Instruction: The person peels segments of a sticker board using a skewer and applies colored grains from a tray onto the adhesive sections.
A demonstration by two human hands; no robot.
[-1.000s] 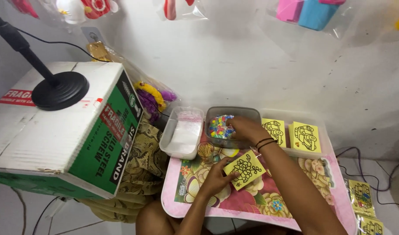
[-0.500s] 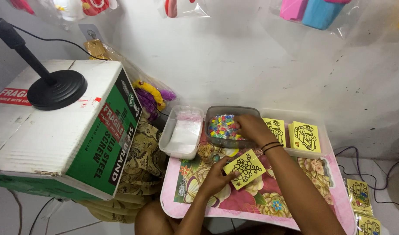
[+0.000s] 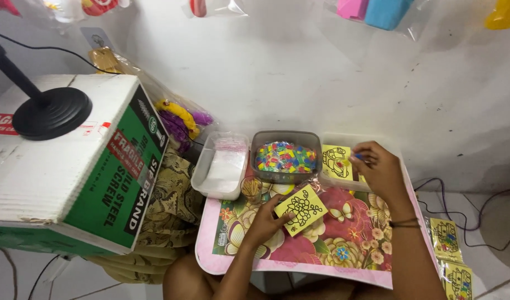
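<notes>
My left hand (image 3: 264,221) holds a small yellow card with a black outline drawing (image 3: 302,208) flat on a pink floral tray (image 3: 332,253). My right hand (image 3: 379,166) is lifted to the right of a clear tub of small coloured pieces (image 3: 285,158), its fingertips pinched on a tiny blue piece. Under that hand, more yellow outline cards (image 3: 336,161) lie in a shallow white tray. A small round cup (image 3: 251,188) stands in front of the tub.
A clear lidded container (image 3: 221,165) sits left of the tub. A large green and white cardboard box (image 3: 71,172) with a black lamp base (image 3: 50,113) fills the left side. More yellow cards (image 3: 446,236) lie on the floor at right, near cables.
My right hand has come out of the tub of coloured pieces and moved right, over the yellow cards. My left hand stays on its card.
</notes>
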